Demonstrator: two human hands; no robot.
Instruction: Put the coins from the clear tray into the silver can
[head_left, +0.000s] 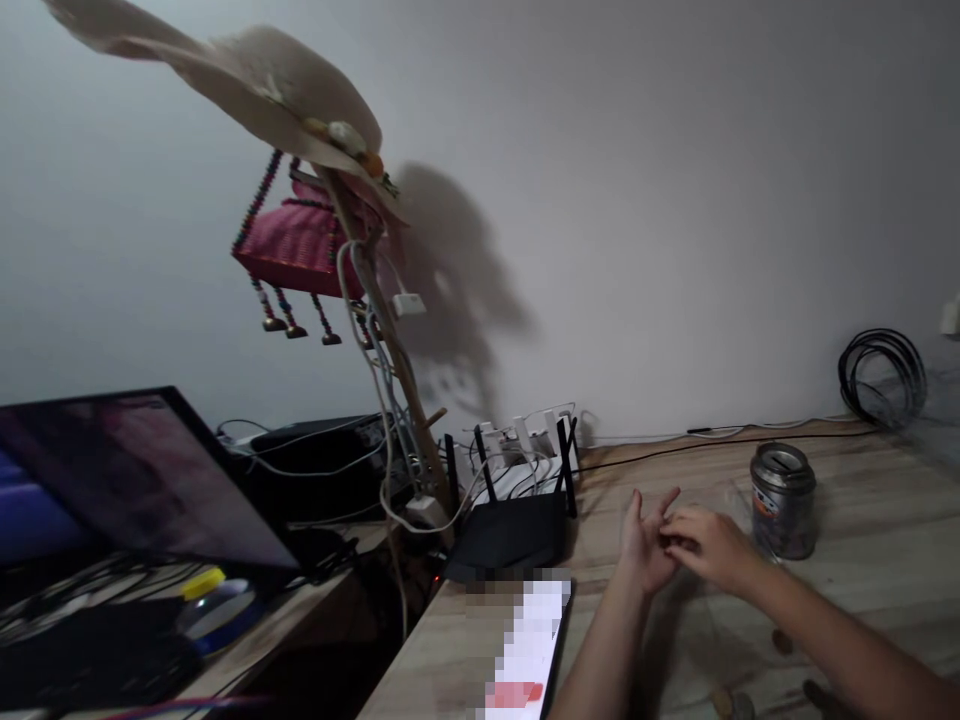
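My left hand (649, 548) is raised above the table, palm turned up, with its thumb and a finger stretched out. Over that palm, my right hand (712, 548) has its fingertips pinched together; what they hold, if anything, is too small and dark to make out. Just right of my hands stands a round metal money tin (783, 505), upright, with a slot in its lid. Below my right forearm, a brown coin (782, 641) lies on the wooden table (637, 462). Nearer the bottom edge lie a yellowish coin (722, 702) and a greyer coin (743, 707).
Left of my forearms lies a lit phone (536, 630), partly pixelated. Behind it sit a black router (510, 530) and tangled cables. A coiled black cable (881, 375) rests against the wall. At far left are a monitor (157, 470) and a branch stand (397, 370) carrying a hat.
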